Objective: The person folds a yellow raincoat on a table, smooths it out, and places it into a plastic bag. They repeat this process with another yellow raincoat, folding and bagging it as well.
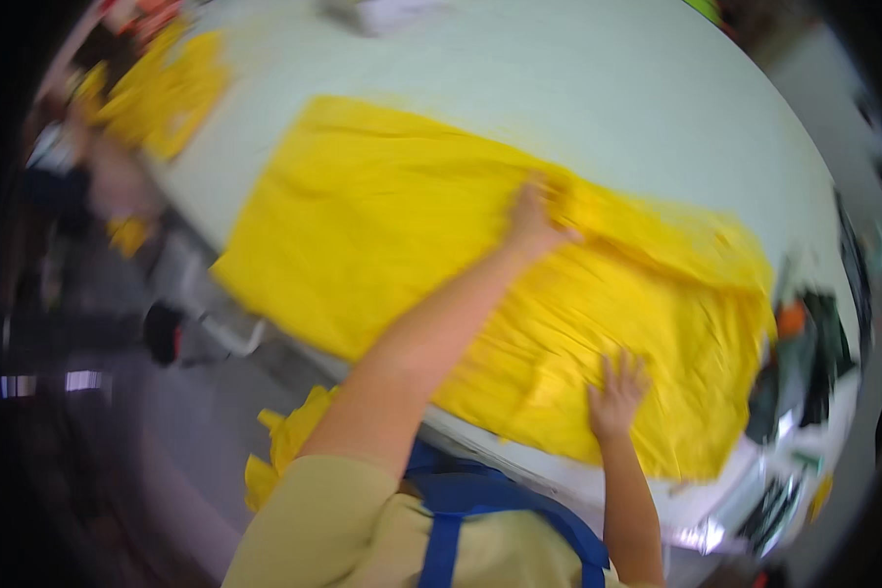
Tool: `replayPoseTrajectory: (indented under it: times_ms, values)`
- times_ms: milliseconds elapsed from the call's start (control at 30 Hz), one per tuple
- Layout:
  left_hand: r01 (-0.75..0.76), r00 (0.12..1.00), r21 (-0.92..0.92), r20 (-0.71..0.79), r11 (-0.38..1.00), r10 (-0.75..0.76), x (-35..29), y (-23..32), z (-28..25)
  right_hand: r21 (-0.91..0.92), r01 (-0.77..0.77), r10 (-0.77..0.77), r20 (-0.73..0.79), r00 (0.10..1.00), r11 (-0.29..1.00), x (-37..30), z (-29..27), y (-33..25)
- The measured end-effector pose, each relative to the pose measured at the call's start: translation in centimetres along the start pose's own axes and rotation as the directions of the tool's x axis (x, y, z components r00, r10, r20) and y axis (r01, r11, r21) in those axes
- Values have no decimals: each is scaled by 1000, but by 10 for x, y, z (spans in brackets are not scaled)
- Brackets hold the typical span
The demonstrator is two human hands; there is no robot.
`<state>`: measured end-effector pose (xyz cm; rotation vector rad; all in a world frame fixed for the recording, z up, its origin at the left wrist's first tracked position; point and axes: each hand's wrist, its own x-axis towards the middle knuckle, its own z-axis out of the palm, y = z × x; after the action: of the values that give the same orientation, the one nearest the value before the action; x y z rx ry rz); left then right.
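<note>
A large sheet of yellow fabric (392, 216) lies spread across the white table, wrinkled on its right half and folded along its far right edge. My left hand (537, 223) reaches to that far edge and grips a bunched fold between thumb and fingers; motion blurs the fingertips. Nearer to me, my right hand (618, 390) rests palm down on the creased right part of the fabric, its fingers spread.
The white table (637, 88) curves away on all sides. More yellow fabric (171, 93) lies at its far left corner, and another yellow piece (299, 431) hangs below the near edge. Dark fabric pieces (813, 343) and clear plastic packets (745, 510) sit at the right.
</note>
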<state>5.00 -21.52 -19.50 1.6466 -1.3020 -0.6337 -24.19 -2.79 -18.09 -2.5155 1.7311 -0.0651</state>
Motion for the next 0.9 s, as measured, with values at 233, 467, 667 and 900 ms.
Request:
replayPoseTrajectory:
  times_ms: [233,467,667,900]
  values:
    - [-146,989,217,5,965,149,9,3,20,318,-148,161,-14,987,936,24,-20,59]
    - [270,962,-645,221,715,-163,35,20,-67,-23,-539,528,-169,832,842,81,-37,222]
    - [252,960,-485,233,837,-154,33,-7,-159,-90,-462,463,-5,886,882,52,-21,238]
    - [335,917,107,190,936,-350,-24,-89,-177,171,-365,246,481,842,915,45,-132,201]
